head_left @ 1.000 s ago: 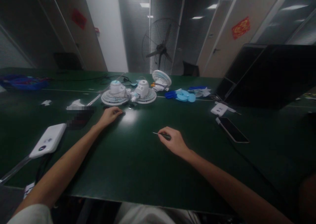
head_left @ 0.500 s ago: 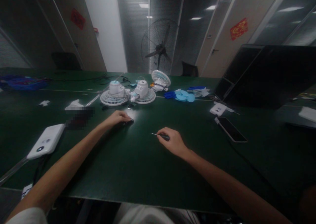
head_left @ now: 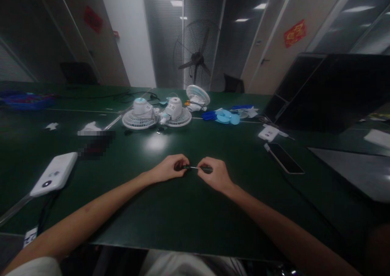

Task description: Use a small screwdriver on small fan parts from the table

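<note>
Right hand [head_left: 217, 173] grasps a slim tool [head_left: 208, 169] by its handle, its thin metal shaft [head_left: 193, 167] pointing across to the left hand. Left hand [head_left: 170, 169] pinches a small dark piece [head_left: 187, 167], which directly faces the tool between the two hands. Recommended practice: hold shaft and piece in one line, steady both hands against the tabletop [head_left: 179, 223], and apply only light force, as the tip could slip toward the left hand. Tool condition: dark handle, largely covered by the right hand; bright, apparently straight shaft. Piece: mostly concealed; contact with the tip cannot be confirmed. Farther off, beyond the left hand, two white fans [head_left: 142, 110] lie grille down.
</note>
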`<state>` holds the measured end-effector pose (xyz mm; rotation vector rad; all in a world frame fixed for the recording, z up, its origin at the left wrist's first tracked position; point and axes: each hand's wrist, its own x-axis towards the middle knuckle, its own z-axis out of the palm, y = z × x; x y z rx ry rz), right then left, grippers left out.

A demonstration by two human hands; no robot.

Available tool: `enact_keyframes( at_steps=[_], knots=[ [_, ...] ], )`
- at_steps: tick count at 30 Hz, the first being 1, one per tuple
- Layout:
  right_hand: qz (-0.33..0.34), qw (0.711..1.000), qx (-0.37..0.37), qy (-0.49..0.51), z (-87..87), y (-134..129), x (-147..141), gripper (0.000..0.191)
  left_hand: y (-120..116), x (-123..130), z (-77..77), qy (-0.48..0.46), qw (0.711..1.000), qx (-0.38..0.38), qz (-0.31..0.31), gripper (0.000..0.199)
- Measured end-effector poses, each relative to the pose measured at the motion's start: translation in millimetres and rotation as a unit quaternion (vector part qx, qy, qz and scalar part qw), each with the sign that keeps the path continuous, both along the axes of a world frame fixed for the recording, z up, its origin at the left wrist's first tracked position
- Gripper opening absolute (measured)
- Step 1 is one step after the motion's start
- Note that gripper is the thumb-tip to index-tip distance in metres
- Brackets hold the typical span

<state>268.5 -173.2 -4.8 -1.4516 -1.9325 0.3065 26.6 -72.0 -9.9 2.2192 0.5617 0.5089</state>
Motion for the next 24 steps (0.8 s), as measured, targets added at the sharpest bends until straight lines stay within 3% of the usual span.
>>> enact_keyframes(
  at_steps=[19, 24],
  knots=[
    [0.036, 0.998, 0.003, 0.048, 9.6, 1, -4, 0.008, 1, -1, 0.9, 0.001, 1.0, 0.002, -0.031, 0.02],
    [0.029, 0.998, 0.008, 0.059, 5.6, 3, -2, 0.007, 6, -11, 11.1, 0.02, 0.996, -0.008, -0.088, 0.031]
  ],
)
